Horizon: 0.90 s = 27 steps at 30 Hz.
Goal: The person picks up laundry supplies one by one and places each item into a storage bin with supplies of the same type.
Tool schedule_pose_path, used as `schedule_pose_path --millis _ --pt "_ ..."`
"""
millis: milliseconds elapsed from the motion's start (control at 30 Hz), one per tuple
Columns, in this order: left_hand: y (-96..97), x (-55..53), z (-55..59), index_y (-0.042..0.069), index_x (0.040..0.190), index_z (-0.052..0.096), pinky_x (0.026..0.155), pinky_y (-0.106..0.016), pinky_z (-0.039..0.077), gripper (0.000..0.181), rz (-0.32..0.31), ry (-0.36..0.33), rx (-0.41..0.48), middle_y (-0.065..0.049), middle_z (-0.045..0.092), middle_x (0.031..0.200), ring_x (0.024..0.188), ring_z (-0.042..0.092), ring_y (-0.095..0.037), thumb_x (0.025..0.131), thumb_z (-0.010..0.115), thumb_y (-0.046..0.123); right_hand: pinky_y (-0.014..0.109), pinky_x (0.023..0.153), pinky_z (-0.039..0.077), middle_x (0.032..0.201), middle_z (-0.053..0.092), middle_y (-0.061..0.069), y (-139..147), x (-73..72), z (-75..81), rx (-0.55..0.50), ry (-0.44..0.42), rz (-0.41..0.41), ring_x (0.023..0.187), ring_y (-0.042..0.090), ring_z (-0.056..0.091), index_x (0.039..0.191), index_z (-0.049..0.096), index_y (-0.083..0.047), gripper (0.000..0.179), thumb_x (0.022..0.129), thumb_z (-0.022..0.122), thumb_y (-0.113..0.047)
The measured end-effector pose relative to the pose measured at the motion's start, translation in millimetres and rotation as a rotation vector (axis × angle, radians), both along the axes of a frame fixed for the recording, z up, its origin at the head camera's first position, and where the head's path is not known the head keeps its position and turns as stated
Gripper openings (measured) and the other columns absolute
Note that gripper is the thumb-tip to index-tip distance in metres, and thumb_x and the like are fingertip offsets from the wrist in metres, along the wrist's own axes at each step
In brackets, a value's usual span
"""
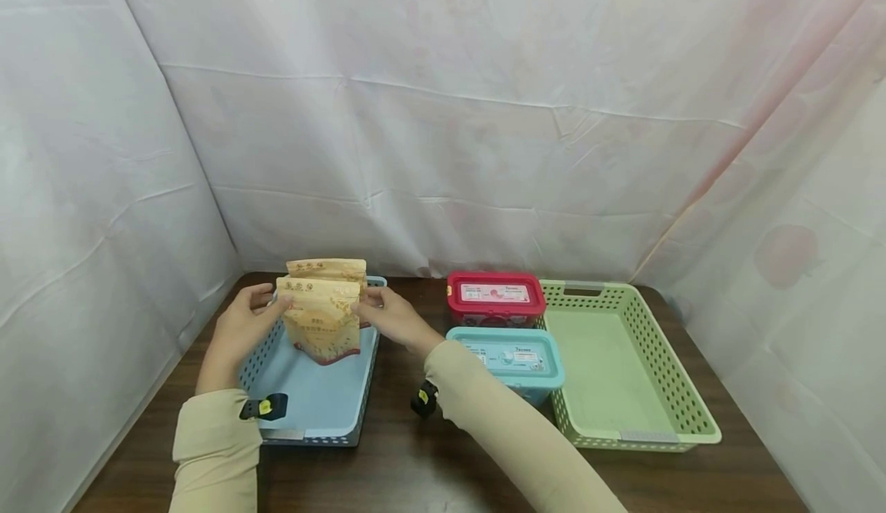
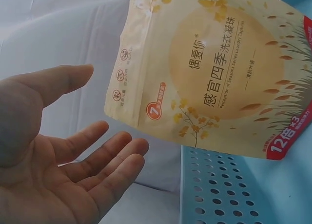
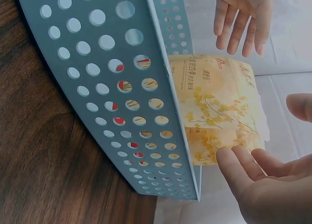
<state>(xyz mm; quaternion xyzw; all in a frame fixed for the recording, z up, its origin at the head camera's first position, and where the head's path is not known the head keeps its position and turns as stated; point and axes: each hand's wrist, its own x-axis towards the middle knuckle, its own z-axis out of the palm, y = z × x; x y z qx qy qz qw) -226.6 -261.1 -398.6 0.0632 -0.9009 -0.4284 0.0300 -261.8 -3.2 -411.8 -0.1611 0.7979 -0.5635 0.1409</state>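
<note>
Two cream pouches of laundry capsules stand one behind the other in the blue basket (image 1: 311, 401), the front pouch (image 1: 321, 321) overlapping the rear pouch (image 1: 328, 269). My left hand (image 1: 242, 328) is at the pouches' left side; the left wrist view shows its fingers spread, with a gap to the printed pouch (image 2: 219, 77). On the other side is my right hand (image 1: 401, 319). Its fingers (image 3: 234, 170) lie close against the pouch edge in the right wrist view, thumb held apart; whether they touch cannot be told.
Right of the blue basket are a red lidded box (image 1: 495, 298) and a light-blue lidded box (image 1: 508, 355). Beside them sits a green basket (image 1: 616, 374). All stand on a dark wooden table (image 1: 401, 467), with white curtains (image 1: 443, 151) behind and at both sides.
</note>
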Motion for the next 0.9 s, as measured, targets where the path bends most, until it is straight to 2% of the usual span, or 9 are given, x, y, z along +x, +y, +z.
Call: schedule_pose_path --millis 267,467,700,900 --pt "1.4 3.7 1.0 -0.003 0.156 0.019 0.103 -0.067 0.037 0.09 -0.009 -0.001 -0.001 -0.035 0.03 0.152 0.136 0.037 -0.051 0.099 0.048 0.06 0.048 0.102 0.046 0.136 0.054 0.004 5 0.6 3.0 0.022 0.007 0.004 0.125 0.022 0.052 0.149 0.044 -0.01 0.063 0.099 0.059 -0.047" --pt "5.5 4.3 -0.7 -0.002 0.157 0.02 0.102 -0.067 0.038 0.09 -0.035 0.008 0.0 -0.034 0.029 0.153 0.137 0.035 -0.051 0.099 0.049 0.06 0.049 0.102 0.046 0.14 0.053 0.005 17 2.7 4.5 0.025 0.021 0.016 0.128 0.023 0.051 0.151 0.04 -0.01 0.067 0.1 0.057 -0.049" --pt "10.0 5.9 0.6 -0.001 0.157 0.021 0.102 -0.065 0.04 0.088 -0.059 0.025 0.006 -0.033 0.03 0.153 0.137 0.036 -0.05 0.099 0.051 0.059 0.047 0.102 0.046 0.137 0.055 0.001 27 3.6 4.8 0.038 0.024 0.0 0.126 0.021 0.052 0.151 0.042 -0.016 0.07 0.096 0.059 -0.056" --pt "13.7 8.4 1.8 0.002 0.157 0.023 0.102 -0.067 0.039 0.086 -0.071 0.043 0.009 -0.031 0.033 0.152 0.137 0.036 -0.051 0.099 0.052 0.058 0.048 0.102 0.046 0.142 0.051 0.0 34 5.7 5.1 0.032 0.03 0.009 0.127 0.021 0.051 0.152 0.041 -0.015 0.07 0.097 0.058 -0.055"
